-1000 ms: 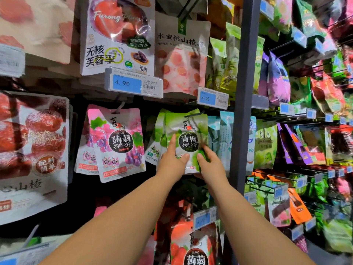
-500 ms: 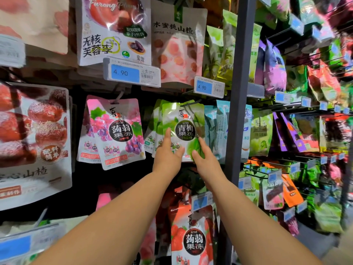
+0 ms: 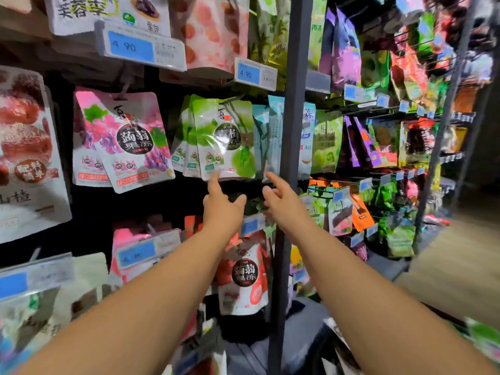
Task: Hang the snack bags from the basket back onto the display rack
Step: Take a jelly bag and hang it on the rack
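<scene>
Across the whole frame a display rack (image 3: 130, 209) is seen, hung with rows of snack bags, and a dark upright post (image 3: 296, 104) is set just right of centre. At the left of centre a pink grape jelly bag (image 3: 130, 139) is hung from a hook, with like bags tucked behind it. Near it, at the centre of the frame, the green snack bag (image 3: 224, 139) is hung at the front of a row of matching bags, below a blue price tag (image 3: 255, 74) marked 4 90. A pale blue bag (image 3: 274, 136) is wedged between the green one and the post. Lower down, a red jelly bag (image 3: 243, 272) is hung. The left hand (image 3: 223, 209) is held just under the green snack bag, its index finger (image 3: 213, 177) stretched up to the bag's bottom edge; contact cannot be told through the blur. The right hand (image 3: 286, 207) is held just beside it, below the bag's lower right corner, near the post. The grip of each hand is apart, fingers spread, and nothing is held.
</scene>
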Action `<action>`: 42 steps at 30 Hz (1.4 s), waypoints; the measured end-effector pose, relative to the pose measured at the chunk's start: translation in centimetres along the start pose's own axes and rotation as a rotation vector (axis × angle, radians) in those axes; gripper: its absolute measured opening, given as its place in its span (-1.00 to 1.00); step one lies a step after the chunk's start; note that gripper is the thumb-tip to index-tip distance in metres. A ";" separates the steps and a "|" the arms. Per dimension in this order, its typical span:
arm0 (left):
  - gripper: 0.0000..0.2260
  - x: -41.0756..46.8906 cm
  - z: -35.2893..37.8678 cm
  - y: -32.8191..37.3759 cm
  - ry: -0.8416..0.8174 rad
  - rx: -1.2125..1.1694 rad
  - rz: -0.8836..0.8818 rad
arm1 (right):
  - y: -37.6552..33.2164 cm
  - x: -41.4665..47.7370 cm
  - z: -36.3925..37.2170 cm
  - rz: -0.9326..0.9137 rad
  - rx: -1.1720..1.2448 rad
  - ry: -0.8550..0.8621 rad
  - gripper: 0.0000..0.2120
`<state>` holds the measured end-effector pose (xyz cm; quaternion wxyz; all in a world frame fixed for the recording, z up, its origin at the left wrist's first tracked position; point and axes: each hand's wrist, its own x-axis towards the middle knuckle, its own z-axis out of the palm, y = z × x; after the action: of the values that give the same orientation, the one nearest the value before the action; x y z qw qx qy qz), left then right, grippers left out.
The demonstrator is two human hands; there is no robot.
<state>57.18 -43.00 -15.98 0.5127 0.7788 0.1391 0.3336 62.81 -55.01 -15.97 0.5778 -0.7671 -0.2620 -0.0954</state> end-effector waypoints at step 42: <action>-0.65 -21.5 15.1 -7.8 -0.867 0.732 0.449 | 13.9 -28.5 -26.4 0.872 -0.776 -0.081 -0.26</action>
<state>52.24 -62.30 -34.81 0.1389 0.9796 -0.1444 0.0164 49.95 -90.80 -32.09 0.2299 -0.9626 0.1102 0.0916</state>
